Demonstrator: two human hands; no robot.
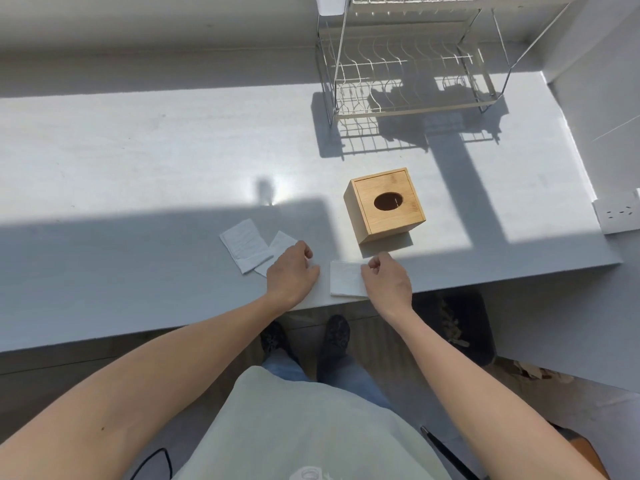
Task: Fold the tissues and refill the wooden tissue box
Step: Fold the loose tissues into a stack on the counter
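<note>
The wooden tissue box [384, 204] stands on the white counter [156, 161], lid closed, its oval slot facing up and dark inside. A white tissue [346, 278] lies near the counter's front edge between my hands. My right hand [386, 280] pinches its right edge with thumb and curled fingers. My left hand [292, 271] lies with curled fingers at the tissue's left side, where a paler strip runs under the palm; its grasp is hidden. Two more folded tissues [246, 245] [282, 242] lie overlapping to the left, the nearer one partly under my left hand.
A white wire dish rack [408, 77] stands at the back right of the counter. A wall socket [620, 214] sits at the right edge. Below the counter are my shoes [334, 336] and a dark bin [457, 327] on the floor.
</note>
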